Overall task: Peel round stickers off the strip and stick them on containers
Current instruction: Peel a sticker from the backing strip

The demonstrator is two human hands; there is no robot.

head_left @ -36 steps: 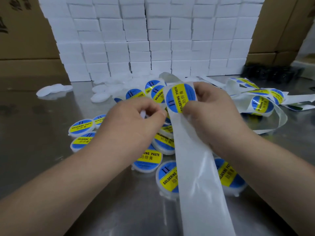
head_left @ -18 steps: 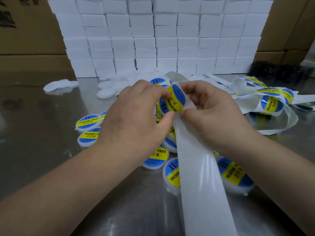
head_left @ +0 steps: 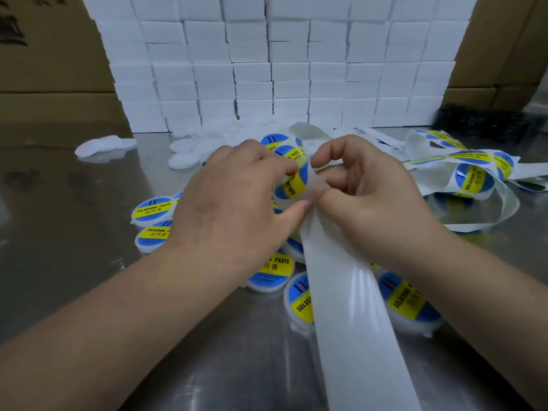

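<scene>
Blue-and-yellow sticker (head_left: pixel 292 183) sat half-peeled between your 2 grips: your left hand (head_left: pixel 234 203) pinched its edge, your right hand (head_left: pixel 364 191) pinched the strip (head_left: pixel 350 307) just beside. Next you likely needed to pull it free and press it onto a bare container (head_left: pixel 183 160) beyond.

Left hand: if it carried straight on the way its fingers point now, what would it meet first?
The left hand points rightward at the round blue-and-yellow sticker it pinches; directly beyond comes the right hand, gripping the white backing strip. The two hands seem to touch, though depth is unclear.
</scene>
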